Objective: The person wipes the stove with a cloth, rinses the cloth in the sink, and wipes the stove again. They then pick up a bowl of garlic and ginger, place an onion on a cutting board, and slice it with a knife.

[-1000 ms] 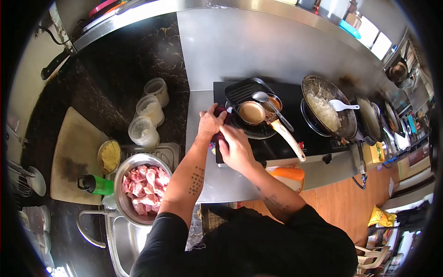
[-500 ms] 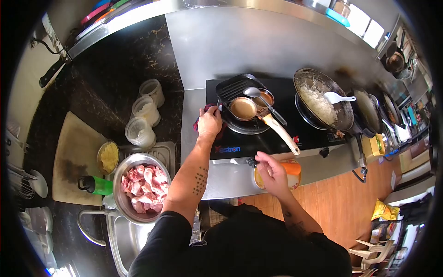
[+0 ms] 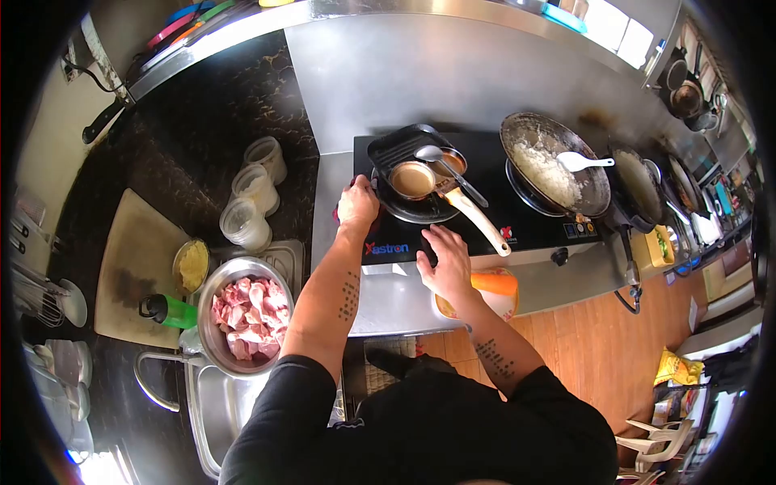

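My left hand (image 3: 358,202) is closed at the left edge of the black gas stove (image 3: 485,240), on a dark red cloth (image 3: 335,212) that is mostly hidden beneath it. At the stove's front edge is my right hand (image 3: 447,263), its fingers spread over the rim and the front knob below hidden by it. Between and beyond my hands, a small saucepan (image 3: 412,179) of brown liquid rests on a black grill pan (image 3: 404,145) over the left burner. A metal spoon (image 3: 430,153) lies across it. The saucepan's pale handle (image 3: 481,224) points toward me.
A wok (image 3: 521,129) of rice with a white spoon (image 3: 582,161) stands on the right burner. At left are a metal bowl (image 3: 207,323) of raw meat, a green bottle (image 3: 171,311), a cutting board (image 3: 121,267) and plastic tubs (image 3: 245,226). An orange object (image 3: 495,282) sits below the stove front.
My right hand has moved up and left from in front of the stove onto its front edge. My left hand stays at the left edge. The view has shifted slightly.
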Demonstrator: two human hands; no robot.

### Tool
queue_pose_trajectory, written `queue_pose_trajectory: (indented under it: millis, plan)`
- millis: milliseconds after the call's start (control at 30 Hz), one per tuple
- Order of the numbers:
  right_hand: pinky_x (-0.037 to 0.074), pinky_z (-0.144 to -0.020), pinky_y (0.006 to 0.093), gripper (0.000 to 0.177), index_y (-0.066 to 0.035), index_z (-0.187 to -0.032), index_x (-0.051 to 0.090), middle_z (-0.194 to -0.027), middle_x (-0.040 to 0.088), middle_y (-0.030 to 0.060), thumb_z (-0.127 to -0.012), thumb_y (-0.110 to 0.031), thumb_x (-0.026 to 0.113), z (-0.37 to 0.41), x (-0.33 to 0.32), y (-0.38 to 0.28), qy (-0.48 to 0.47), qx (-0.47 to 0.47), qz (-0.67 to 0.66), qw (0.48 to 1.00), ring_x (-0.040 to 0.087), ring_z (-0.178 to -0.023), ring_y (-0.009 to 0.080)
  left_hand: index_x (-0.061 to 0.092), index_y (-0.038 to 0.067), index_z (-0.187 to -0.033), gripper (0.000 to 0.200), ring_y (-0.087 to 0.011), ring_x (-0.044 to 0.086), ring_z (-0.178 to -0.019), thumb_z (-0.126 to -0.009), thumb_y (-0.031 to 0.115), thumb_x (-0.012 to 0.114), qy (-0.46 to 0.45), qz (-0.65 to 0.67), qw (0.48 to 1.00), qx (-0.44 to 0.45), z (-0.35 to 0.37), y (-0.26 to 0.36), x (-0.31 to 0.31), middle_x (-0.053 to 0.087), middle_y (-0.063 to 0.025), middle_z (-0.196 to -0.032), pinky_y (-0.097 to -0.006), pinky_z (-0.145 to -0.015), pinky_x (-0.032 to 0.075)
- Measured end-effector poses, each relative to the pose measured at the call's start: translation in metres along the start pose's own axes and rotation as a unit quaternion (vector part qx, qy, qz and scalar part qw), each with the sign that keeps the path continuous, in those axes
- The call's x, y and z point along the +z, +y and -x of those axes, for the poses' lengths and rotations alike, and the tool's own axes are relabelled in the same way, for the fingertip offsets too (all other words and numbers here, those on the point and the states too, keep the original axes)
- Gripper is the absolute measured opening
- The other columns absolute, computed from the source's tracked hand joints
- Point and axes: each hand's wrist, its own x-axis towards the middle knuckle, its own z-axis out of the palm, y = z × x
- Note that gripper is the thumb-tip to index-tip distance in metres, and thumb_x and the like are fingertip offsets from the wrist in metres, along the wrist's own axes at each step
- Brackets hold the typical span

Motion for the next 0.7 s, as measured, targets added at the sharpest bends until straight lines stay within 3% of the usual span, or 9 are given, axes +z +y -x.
queue_pose_trajectory:
  millis: [67, 200, 267, 400, 700]
  plan:
    - [0.041, -0.101, 0.0473, 0.048, -0.001, -0.119, 0.063, -0.127, 0.058, 0.0209, -0.077, -0.023, 0.069, 0.001, -0.002, 0.0, -0.025, -0.017, 0.021, 0.999, 0.052, -0.119, 0.0369, 0.058, 0.015, -0.11, 0.021, -0.0455, 0.063, -0.104, -0.096, 0.027, 0.049, -0.035, -0.032, 0.999, -0.008, 0.005, 0.005, -0.004, 0.058, -0.0279, -0.121, -0.0512, -0.087, 0.053]
    - [0.038, -0.103, 0.048, 0.053, -0.001, -0.122, 0.062, -0.132, 0.056, 0.0216, -0.077, -0.027, 0.069, 0.0, -0.003, -0.004, -0.037, -0.021, 0.031, 0.999, 0.05, -0.123, 0.0369, 0.061, 0.019, -0.117, 0.027, -0.045, 0.063, -0.104, -0.098, 0.029, 0.044, -0.02, -0.054, 0.998, -0.02, 0.024, 0.016, -0.01, 0.055, -0.0256, -0.126, -0.0519, -0.089, 0.052]
    - [0.037, -0.104, 0.0484, 0.054, -0.002, -0.123, 0.061, -0.132, 0.056, 0.0215, -0.077, -0.028, 0.069, 0.001, -0.002, -0.005, -0.042, -0.017, 0.032, 0.998, 0.049, -0.124, 0.0372, 0.049, 0.03, -0.139, 0.043, -0.0443, 0.061, -0.113, -0.097, 0.025, 0.043, -0.07, -0.079, 0.994, -0.013, 0.026, 0.009, -0.007, 0.033, -0.0306, -0.149, -0.0473, -0.094, 0.051]
    - [0.036, -0.105, 0.0492, 0.057, -0.003, -0.127, 0.058, -0.135, 0.054, 0.0211, -0.077, -0.03, 0.069, 0.003, -0.001, -0.004, -0.052, -0.018, 0.032, 0.998, 0.047, -0.126, 0.0379, 0.04, 0.037, -0.146, 0.052, -0.0461, 0.057, -0.118, -0.096, 0.022, 0.042, -0.094, -0.094, 0.991, -0.015, 0.035, 0.01, -0.008, 0.025, -0.0302, -0.154, -0.0474, -0.097, 0.05]
    - [0.034, -0.107, 0.0495, 0.058, -0.004, -0.128, 0.057, -0.139, 0.051, 0.0218, -0.079, -0.033, 0.067, 0.005, -0.001, -0.002, -0.071, -0.008, 0.033, 0.997, 0.045, -0.13, 0.0386, 0.043, 0.037, -0.144, 0.058, -0.049, 0.052, -0.123, -0.091, 0.016, 0.052, -0.109, -0.113, 0.988, -0.001, 0.067, 0.012, -0.015, 0.017, -0.0303, -0.156, -0.0465, -0.1, 0.049]
